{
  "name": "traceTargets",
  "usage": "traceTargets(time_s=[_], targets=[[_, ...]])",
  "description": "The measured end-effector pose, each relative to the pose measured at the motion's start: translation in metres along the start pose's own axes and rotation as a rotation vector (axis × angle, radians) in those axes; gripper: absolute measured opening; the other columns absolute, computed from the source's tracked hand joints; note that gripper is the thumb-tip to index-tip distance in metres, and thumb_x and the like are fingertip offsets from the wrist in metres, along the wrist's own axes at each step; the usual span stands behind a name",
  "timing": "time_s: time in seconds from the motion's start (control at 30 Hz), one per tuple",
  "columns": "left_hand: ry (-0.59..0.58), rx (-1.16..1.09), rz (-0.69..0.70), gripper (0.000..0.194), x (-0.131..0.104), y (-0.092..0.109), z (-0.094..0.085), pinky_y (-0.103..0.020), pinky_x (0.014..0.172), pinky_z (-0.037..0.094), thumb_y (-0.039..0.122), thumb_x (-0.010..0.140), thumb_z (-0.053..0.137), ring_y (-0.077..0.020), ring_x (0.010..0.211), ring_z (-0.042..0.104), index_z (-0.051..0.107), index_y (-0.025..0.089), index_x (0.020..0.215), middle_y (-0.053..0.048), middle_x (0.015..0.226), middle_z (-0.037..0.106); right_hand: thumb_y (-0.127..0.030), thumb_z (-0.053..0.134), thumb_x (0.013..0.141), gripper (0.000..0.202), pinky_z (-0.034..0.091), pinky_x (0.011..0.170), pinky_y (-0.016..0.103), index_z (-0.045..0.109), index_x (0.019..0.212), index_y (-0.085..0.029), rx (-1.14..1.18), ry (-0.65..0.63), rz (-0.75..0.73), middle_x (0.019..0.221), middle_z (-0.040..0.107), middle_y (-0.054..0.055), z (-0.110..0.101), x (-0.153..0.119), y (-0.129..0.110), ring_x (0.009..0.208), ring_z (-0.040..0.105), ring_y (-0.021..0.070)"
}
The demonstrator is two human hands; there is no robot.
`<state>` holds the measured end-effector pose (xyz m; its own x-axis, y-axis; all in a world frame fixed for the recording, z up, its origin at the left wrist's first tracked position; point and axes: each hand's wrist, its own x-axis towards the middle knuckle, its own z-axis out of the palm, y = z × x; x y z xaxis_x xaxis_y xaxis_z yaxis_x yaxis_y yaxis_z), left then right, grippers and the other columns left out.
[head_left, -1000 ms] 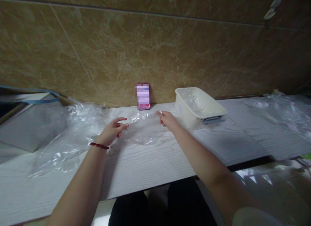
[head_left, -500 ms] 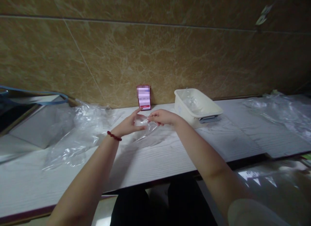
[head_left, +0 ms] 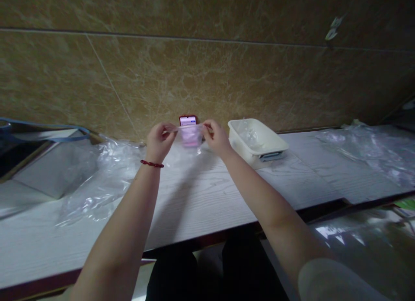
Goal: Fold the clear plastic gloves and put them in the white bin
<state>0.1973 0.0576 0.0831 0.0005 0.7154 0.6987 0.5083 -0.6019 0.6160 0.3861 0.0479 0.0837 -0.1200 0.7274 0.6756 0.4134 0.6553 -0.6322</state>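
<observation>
A small clear plastic bag (head_left: 190, 139) is stretched between my two hands, raised above the table in front of the phone. My left hand (head_left: 159, 139), with a dark red bead bracelet (head_left: 151, 164) on its wrist, pinches the bag's left upper corner. The right upper corner is pinched between the thumb and fingers of my right hand (head_left: 215, 136). Behind the bag the phone (head_left: 188, 119) leans against the wall; its lit screen shows pink through the plastic. Whether anything lies inside the bag I cannot make out.
Right of my hands stands a white plastic bin (head_left: 269, 139) with clear plastic inside. Crumpled clear plastic bags (head_left: 106, 175) lie on the left beside a white box (head_left: 55, 171). More clear plastic (head_left: 372, 150) spreads at the far right. The wooden-grained table (head_left: 207, 197) meets a marbled wall (head_left: 201, 80).
Both hands have risen and drawn apart. My left hand, open half a second ago, now pinches the bag's edge, and the bag is pulled taut in front of the phone.
</observation>
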Motion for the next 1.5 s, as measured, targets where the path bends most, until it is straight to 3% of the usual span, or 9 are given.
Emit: traceTargets(time_s=[0.1, 0.27, 0.47, 0.6, 0.7, 0.87, 1.2, 1.37, 1.5], targets=[[-0.016, 0.120, 0.151, 0.012, -0.019, -0.003, -0.008, -0.029, 0.080, 0.042, 0.027, 0.069, 0.052, -0.0153, 0.087, 0.053, 0.053, 0.018, 0.076, -0.004, 0.085, 0.058, -0.029, 0.039, 0.083, 0.018, 0.039, 0.086, 0.028, 0.052, 0.093, -0.021, 0.020, -0.024, -0.137, 0.099, 0.055, 0.004, -0.003, -0.022, 0.003, 0.098, 0.049, 0.0133], [-0.278, 0.217, 0.154, 0.012, -0.049, -0.024, -0.015, -0.030, 0.078, 0.041, 0.030, 0.068, 0.052, -0.0166, 0.081, 0.053, 0.055, 0.019, 0.069, -0.005, 0.078, 0.059, -0.025, 0.046, 0.077, 0.012, 0.037, 0.088, 0.031, 0.057, 0.080, -0.021, -0.051, -0.231, -0.200, 0.090, 0.060, 0.005, 0.004, -0.054, 0.021, 0.093, 0.052, 0.0144], [-0.814, 0.214, -0.132, 0.016, -0.067, -0.049, -0.024, -0.024, 0.063, 0.041, 0.033, 0.062, 0.052, -0.0152, 0.065, 0.054, 0.061, 0.021, 0.067, -0.002, 0.069, 0.062, -0.015, 0.049, 0.072, 0.015, 0.041, 0.077, 0.025, 0.060, 0.082, -0.017, -0.034, -0.651, -0.210, 0.088, 0.062, 0.004, 0.011, -0.077, 0.028, 0.082, 0.056, 0.0124], [-1.007, 0.244, -0.364, 0.020, -0.075, -0.053, -0.027, -0.024, 0.058, 0.040, 0.034, 0.056, 0.054, -0.0166, 0.063, 0.055, 0.064, 0.022, 0.069, -0.001, 0.067, 0.063, -0.016, 0.052, 0.069, 0.014, 0.041, 0.063, 0.019, 0.062, 0.079, -0.017, -0.041, -0.934, -0.109, 0.077, 0.063, 0.000, 0.010, -0.081, 0.025, 0.068, 0.056, 0.0094], [-1.087, 0.244, -0.461, 0.020, -0.078, -0.050, -0.028, -0.024, 0.055, 0.040, 0.036, 0.054, 0.055, -0.0179, 0.061, 0.055, 0.064, 0.022, 0.065, -0.001, 0.063, 0.063, -0.018, 0.053, 0.070, 0.012, 0.039, 0.058, 0.017, 0.063, 0.077, -0.018, -0.021, -0.989, -0.076, 0.069, 0.062, -0.002, 0.008, -0.081, 0.024, 0.062, 0.055, 0.0079], [-1.138, 0.178, -0.477, 0.030, -0.074, -0.038, -0.034, -0.024, 0.059, 0.041, 0.049, 0.062, 0.051, -0.0184, 0.064, 0.057, 0.066, 0.024, 0.066, -0.002, 0.067, 0.065, -0.031, 0.052, 0.074, 0.018, 0.037, 0.056, 0.017, 0.064, 0.080, -0.019, -0.036, -1.026, -0.101, 0.071, 0.063, -0.002, 0.005, -0.078, 0.025, 0.060, 0.054, 0.0078], [-0.621, 0.742, -0.509, 0.030, -0.067, -0.090, -0.061, -0.027, 0.047, 0.039, 0.049, 0.057, 0.052, -0.0201, 0.049, 0.055, 0.061, 0.020, 0.057, -0.008, 0.056, 0.062, -0.018, 0.042, 0.080, 0.028, 0.035, 0.087, 0.030, 0.052, 0.106, -0.014, -0.412, -0.343, 0.026, 0.106, 0.057, 0.010, 0.029, -0.071, 0.068, 0.099, 0.049, 0.0164], [-0.646, 0.762, -0.576, 0.030, -0.069, -0.095, -0.059, -0.027, 0.046, 0.040, 0.048, 0.054, 0.054, -0.0204, 0.047, 0.055, 0.057, 0.019, 0.048, -0.009, 0.051, 0.060, -0.024, 0.042, 0.081, 0.032, 0.030, 0.093, 0.037, 0.051, 0.110, -0.014, -0.461, -0.512, 0.034, 0.110, 0.054, 0.012, 0.031, -0.073, 0.072, 0.105, 0.047, 0.0189], [-0.825, 0.751, -0.617, 0.030, -0.070, -0.097, -0.051, -0.028, 0.049, 0.039, 0.044, 0.056, 0.051, -0.0212, 0.050, 0.056, 0.054, 0.019, 0.040, -0.009, 0.050, 0.060, -0.051, 0.049, 0.074, 0.058, 0.007, 0.097, 0.055, 0.037, 0.125, -0.028, -0.461, -0.793, -0.020, 0.133, 0.033, 0.008, 0.035, -0.084, 0.064, 0.125, 0.019, 0.0277]])
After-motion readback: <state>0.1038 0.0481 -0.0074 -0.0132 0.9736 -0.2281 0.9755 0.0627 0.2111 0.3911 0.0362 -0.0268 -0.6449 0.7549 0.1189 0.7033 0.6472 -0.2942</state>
